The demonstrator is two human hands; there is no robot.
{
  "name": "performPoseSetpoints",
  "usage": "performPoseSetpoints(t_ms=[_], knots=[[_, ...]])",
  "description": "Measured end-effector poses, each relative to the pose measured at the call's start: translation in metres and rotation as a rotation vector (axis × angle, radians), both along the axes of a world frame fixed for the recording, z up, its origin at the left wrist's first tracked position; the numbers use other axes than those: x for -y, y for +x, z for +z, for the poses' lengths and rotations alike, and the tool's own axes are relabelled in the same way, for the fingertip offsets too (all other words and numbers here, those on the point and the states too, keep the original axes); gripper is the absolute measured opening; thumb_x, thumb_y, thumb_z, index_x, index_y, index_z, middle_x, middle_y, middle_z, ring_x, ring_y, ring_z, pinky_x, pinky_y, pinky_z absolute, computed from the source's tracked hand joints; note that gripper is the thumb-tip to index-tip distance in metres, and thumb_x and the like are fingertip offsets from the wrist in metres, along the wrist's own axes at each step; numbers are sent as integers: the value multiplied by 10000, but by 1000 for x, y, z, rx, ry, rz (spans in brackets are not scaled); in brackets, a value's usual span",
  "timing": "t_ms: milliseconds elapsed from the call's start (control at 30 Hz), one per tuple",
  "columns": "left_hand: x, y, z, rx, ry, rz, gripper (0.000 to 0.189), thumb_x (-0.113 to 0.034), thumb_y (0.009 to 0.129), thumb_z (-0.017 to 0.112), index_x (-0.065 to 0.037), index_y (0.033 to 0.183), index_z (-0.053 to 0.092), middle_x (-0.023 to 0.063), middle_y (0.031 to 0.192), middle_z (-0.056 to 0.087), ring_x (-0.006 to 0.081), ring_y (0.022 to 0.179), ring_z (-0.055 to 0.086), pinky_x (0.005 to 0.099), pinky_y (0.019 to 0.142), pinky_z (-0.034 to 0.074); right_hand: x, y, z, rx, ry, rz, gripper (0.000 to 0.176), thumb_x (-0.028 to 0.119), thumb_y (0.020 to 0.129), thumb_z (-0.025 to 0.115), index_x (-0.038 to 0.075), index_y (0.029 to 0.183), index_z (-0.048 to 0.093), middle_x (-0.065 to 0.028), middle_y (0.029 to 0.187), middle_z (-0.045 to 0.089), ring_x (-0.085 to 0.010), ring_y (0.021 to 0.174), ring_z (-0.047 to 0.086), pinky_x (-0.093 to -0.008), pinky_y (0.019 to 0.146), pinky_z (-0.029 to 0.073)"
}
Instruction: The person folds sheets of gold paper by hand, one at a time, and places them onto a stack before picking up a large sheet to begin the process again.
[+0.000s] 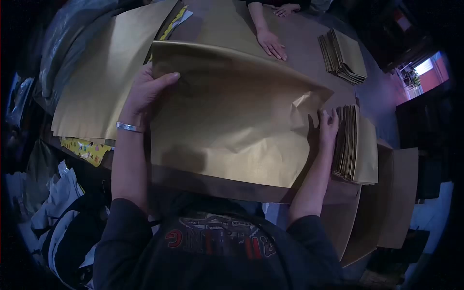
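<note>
A large sheet of brown paper point(227, 116) spans the space between my hands over the table, creased near its right end. My left hand point(147, 89) grips its left edge, thumb on top and the other fingers hidden beneath. At the right edge, my right hand point(327, 126) has its fingers curled against the paper; whether they pinch it is hard to tell. Right beside that hand stands a stack of folded brown paper point(356, 145). To the left of my left hand lies a pile of large flat brown sheets point(104, 72), with yellow patterned paper point(86, 149) showing under it.
Across the table point(217, 19), another person's hand point(271, 44) rests flat, their second hand point(286, 9) behind it. A second folded stack point(344, 55) lies at the back right. An open cardboard box point(398, 193) stands at the right. Clear plastic point(72, 43) is at the left.
</note>
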State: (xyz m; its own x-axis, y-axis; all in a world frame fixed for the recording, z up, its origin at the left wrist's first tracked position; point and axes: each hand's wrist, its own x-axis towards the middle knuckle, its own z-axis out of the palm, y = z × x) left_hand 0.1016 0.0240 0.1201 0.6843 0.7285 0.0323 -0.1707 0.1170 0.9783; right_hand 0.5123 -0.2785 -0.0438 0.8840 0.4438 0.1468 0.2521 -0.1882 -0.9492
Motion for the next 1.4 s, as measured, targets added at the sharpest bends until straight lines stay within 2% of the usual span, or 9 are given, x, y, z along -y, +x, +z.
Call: performPoseSetpoints(t_ms=[100,200,367,500,800,1033,1133,1267,1400], knots=[[-16,-23,-6,88,118,-49,353,-79,831,735,-31,1161,620,67,1084,683,156,970,646,316,852,527,13,-1,-27,108,69,-95,693,333,949,627,-8,1461,308,-161,1252,575,-217,1014,598,-328,927,475],[-11,-48,-1,140,125,-22,399,-79,822,737,-30,1196,603,74,1132,669,179,1025,633,331,919,497,13,-36,18,-171,179,-121,675,342,934,639,-18,1435,366,-220,1370,482,-270,1219,512,-356,1007,426],[-25,-90,-6,207,183,-3,430,-95,814,743,-27,1212,596,80,1163,661,197,1051,630,337,959,474,3,-49,16,-86,170,-36,595,333,936,643,-17,1372,440,-168,1266,554,-237,1091,567,-337,938,454],[-44,-112,-18,206,112,42,428,-95,827,728,-28,1226,586,87,1204,645,198,1088,615,340,965,471,-17,-87,32,-164,335,-13,217,230,954,631,13,960,634,-25,895,635,-102,823,538,-271,749,459],[-66,-113,-18,153,111,125,422,-127,874,704,-30,1262,569,101,1238,624,204,1116,605,347,990,473,-4,-85,103,312,366,-106,234,183,936,658,7,793,601,-4,763,563,-67,721,461,-259,653,422],[-54,-80,48,289,330,240,485,-174,926,655,-45,1356,472,107,1272,582,254,1131,584,402,1009,469,15,-80,193,505,636,-123,249,187,963,615,-11,1110,656,-101,1021,682,-152,918,622,-291,808,497],[-76,-100,39,290,348,161,488,-141,913,661,-41,1356,483,96,1281,581,232,1154,574,382,1016,463,23,-81,214,549,704,-138,272,202,962,623,-35,1093,650,-88,1003,684,-128,894,621,-264,804,493],[-72,-116,4,272,480,49,463,-55,878,667,-33,1321,535,82,1274,588,210,1177,563,363,1023,454,29,-79,192,469,531,-258,263,187,969,609,-42,1096,632,-92,1058,660,-141,948,611,-274,839,475],[-57,-103,-39,311,111,108,418,-2,857,674,-13,1263,574,110,1208,621,211,1141,577,383,1007,467,22,-73,145,434,652,-80,270,146,983,580,-53,1162,614,-94,1110,644,-155,994,610,-284,879,482]])
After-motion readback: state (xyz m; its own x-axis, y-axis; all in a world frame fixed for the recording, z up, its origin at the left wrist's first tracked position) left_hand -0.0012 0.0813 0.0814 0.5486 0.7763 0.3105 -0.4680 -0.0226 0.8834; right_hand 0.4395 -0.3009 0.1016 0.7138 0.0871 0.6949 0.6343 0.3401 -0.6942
